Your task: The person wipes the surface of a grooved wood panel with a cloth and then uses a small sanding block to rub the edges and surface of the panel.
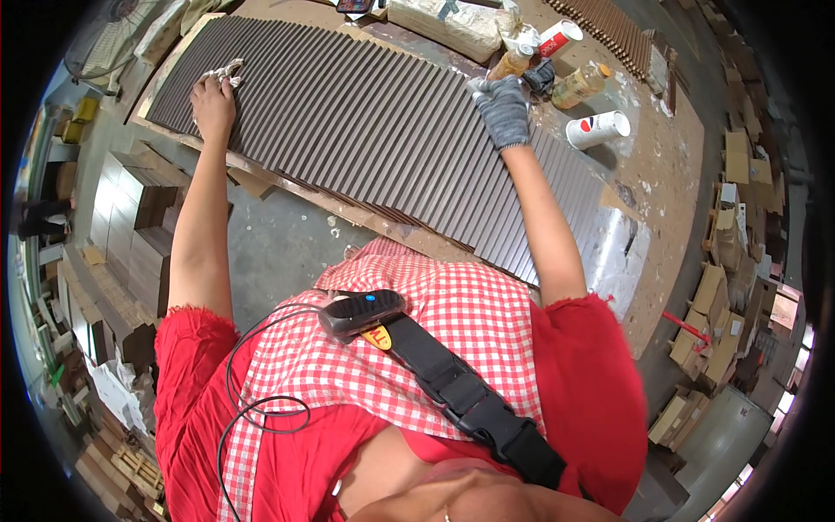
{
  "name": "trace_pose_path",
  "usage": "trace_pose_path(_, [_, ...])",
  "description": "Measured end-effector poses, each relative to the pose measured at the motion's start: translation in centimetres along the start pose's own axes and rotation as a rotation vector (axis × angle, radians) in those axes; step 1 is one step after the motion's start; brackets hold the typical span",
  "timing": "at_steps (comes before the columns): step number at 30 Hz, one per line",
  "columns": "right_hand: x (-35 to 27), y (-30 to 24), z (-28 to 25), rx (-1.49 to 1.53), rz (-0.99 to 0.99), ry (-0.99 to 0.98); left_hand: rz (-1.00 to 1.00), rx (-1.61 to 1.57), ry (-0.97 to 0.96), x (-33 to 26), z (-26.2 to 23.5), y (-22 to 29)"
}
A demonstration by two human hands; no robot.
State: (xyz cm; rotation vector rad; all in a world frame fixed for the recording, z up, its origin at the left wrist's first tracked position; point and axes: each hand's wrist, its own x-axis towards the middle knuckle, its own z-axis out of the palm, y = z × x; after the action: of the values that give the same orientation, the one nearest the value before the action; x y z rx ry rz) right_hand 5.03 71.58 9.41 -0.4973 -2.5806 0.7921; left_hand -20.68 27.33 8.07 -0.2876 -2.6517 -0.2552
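The person wears a red short-sleeved top with frayed sleeve edges under a red-and-white checked apron (pixel 435 339). A grey knitted work glove covers the right hand (pixel 503 109); the left hand (pixel 213 103) is bare. A black webbing strap (pixel 470 396) with a black device and thin black cable crosses the chest.

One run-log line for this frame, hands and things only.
left hand: pressing white rag on dark slats | right hand: gloved, on slats' far edge beside bottles
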Motion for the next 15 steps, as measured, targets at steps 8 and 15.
trace_pose_path(8, [3.0, 2.0, -1.8, 0.212, -0.003, 0.015, 0.021, 0.004, 0.034, -0.3, 0.0, -0.1])
trace_pose_path(15, [-1.3, 0.3, -1.8, 0.224, 0.059, -0.077, 0.026, 0.003, 0.048, -0.6, 0.5, -0.7])
